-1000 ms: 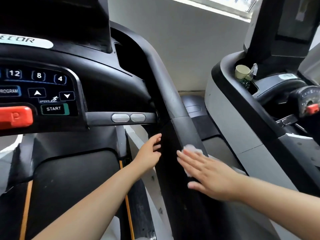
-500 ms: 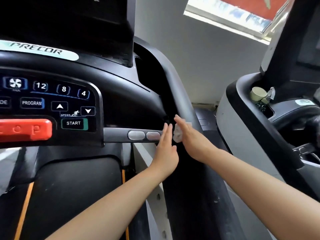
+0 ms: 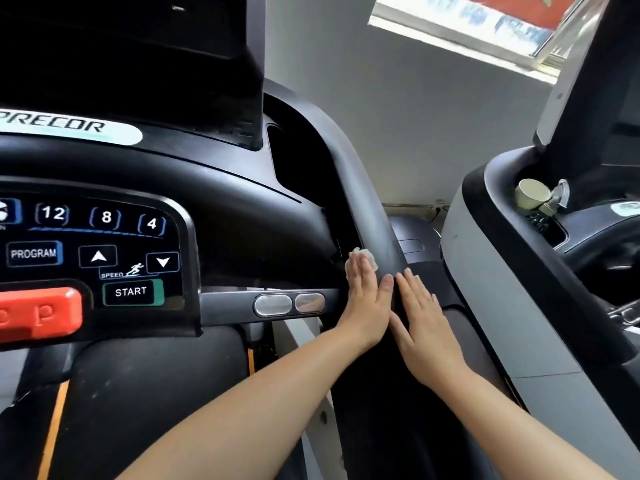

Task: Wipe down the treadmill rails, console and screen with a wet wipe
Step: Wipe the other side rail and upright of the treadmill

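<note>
The black right rail [image 3: 377, 220] of the treadmill runs up from the bottom middle to the console [image 3: 221, 216], with the dark screen [image 3: 131, 57] above it. My left hand [image 3: 363, 303] lies flat with straight fingers, pressing a small white wet wipe [image 3: 363, 255] against the rail's inner side where it meets the console. The wipe sticks out past the fingertips. My right hand [image 3: 424, 317] rests flat and open on top of the rail, just right of the left hand, holding nothing.
A grey handlebar [image 3: 228, 304] with two metal sensor pads crosses just left of my hands. The red stop button [image 3: 38, 313] sits at the far left. A second treadmill [image 3: 485, 271] stands close on the right, with a cup [image 3: 531, 194] in its holder.
The wipe has gone from under my right hand to under my left hand. Both hands moved up the rail to the console joint, and the right hand now lies flat beside the left.
</note>
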`<state>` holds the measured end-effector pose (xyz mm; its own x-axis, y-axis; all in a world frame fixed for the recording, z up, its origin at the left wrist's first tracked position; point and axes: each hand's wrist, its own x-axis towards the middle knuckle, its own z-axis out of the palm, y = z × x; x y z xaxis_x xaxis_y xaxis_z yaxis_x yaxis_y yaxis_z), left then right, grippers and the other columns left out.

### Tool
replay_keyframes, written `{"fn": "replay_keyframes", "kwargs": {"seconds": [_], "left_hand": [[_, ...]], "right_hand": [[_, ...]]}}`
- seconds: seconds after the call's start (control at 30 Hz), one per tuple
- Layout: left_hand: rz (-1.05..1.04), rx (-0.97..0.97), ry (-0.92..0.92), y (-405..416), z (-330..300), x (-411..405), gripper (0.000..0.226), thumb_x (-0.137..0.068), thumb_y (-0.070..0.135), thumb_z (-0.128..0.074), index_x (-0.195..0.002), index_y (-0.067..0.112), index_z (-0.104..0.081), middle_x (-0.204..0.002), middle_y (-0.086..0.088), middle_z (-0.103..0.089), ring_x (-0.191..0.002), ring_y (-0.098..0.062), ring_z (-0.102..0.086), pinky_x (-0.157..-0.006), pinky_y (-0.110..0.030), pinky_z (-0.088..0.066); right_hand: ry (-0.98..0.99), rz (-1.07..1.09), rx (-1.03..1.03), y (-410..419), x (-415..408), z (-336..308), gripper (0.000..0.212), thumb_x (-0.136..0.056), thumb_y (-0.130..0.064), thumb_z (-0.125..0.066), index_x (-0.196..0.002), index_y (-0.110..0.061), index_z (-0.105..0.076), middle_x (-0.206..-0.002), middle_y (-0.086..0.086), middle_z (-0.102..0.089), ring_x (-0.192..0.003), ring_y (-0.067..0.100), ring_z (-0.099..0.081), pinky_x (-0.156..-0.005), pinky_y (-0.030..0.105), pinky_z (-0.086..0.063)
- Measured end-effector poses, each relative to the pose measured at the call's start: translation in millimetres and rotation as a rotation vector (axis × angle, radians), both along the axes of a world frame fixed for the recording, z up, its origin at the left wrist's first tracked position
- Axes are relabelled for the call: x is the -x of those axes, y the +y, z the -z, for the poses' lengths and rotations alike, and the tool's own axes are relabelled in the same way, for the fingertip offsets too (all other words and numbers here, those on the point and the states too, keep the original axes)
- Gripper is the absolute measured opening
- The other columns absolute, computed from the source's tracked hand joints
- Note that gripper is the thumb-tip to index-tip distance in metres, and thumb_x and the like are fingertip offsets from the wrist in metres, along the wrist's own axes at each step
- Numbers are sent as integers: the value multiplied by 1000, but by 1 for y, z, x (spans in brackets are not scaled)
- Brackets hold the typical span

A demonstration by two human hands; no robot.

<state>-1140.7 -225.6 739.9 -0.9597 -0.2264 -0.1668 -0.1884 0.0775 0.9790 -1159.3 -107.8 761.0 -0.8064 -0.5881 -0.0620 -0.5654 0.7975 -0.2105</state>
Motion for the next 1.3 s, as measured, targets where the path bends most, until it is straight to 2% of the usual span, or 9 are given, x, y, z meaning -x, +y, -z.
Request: {"fn": "replay_keyframes", "kwargs": {"seconds": [0.13, 0.27, 0.37, 0.47, 0.73, 0.9, 1.07, 1.2, 1.3], "left_hand": [[-40, -12, -50, -27, -4, 32, 60, -104, 25, -22, -145, 1, 14, -154, -10, 23, -141, -19, 23, -110, -24, 13], [-96, -14, -91, -61, -5, 72, 58, -104, 28, -22, -148, 3, 7, -156, -10, 14, -143, -19, 16, -111, -25, 10], [-120, -15, -119, -76, -9, 96, 59, -103, 27, -23, -148, 4, 7, -156, -11, 15, -143, -20, 16, -111, -27, 11], [-175, 1, -144, -86, -13, 112, 58, -103, 28, -23, -149, 6, 5, -157, -10, 12, -144, -21, 12, -112, -29, 8], [-183, 40, -81, -57, 3, 89, 61, -103, 26, -26, -147, 3, 8, -157, -9, 14, -143, -20, 18, -113, -28, 11], [-151, 17, -48, -41, 5, 69, 58, -103, 25, -22, -147, 3, 9, -156, -8, 17, -142, -16, 20, -115, -28, 10], [-188, -54, -80, -84, -13, 113, 52, -104, 21, -17, -148, 1, 2, -157, -11, 9, -144, -18, 11, -113, -26, 8], [-305, -231, -74, -107, -14, 140, 51, -104, 26, -21, -150, 7, -7, -158, -6, 1, -145, -14, 3, -117, -32, 2], [-332, -240, -78, -124, -16, 160, 50, -104, 24, -22, -150, 7, -10, -158, -7, -3, -145, -16, -1, -117, -33, -2]], "right_hand": [[-12, 37, 18, -3, -2, 2, 82, -80, -63, -6, -151, -22, -11, -150, -18, 5, -138, -7, 11, -112, 15, 10], [-36, 63, 46, -4, -3, -1, 72, -88, -57, -17, -151, -23, -15, -151, -20, 2, -134, -15, 13, -115, 16, 4], [-43, 61, 65, -5, -3, -2, 76, -84, -60, -14, -151, -24, -16, -151, -21, 1, -130, -21, 17, -117, 20, -2], [-48, 70, 67, -4, -4, 0, 78, -82, -62, -12, -151, -24, -17, -151, -22, 0, -132, -19, 15, -118, 23, -6], [-62, 58, 84, -4, -2, 2, 76, -82, -58, -7, -150, -25, -13, -150, -22, 2, -129, -22, 19, -118, 21, -3], [-42, 11, 14, -6, 8, 1, 72, -79, -54, 4, -145, -24, 2, -150, -20, 6, -137, -8, 13, -109, 12, 15], [-38, -44, -8, -28, 43, -5, 81, -78, -53, 4, -152, -21, -8, -151, -17, 5, -137, -6, 10, -107, 10, 15], [-45, -23, -32, -62, 80, -13, 54, -101, -33, -18, -152, -18, -8, -159, -6, 0, -143, 2, 8, -113, 19, 8], [-75, 13, 12, -89, 98, -15, 52, -104, -25, -25, -152, -17, -6, -160, -2, 3, -146, 11, 6, -116, 26, 4]]}}
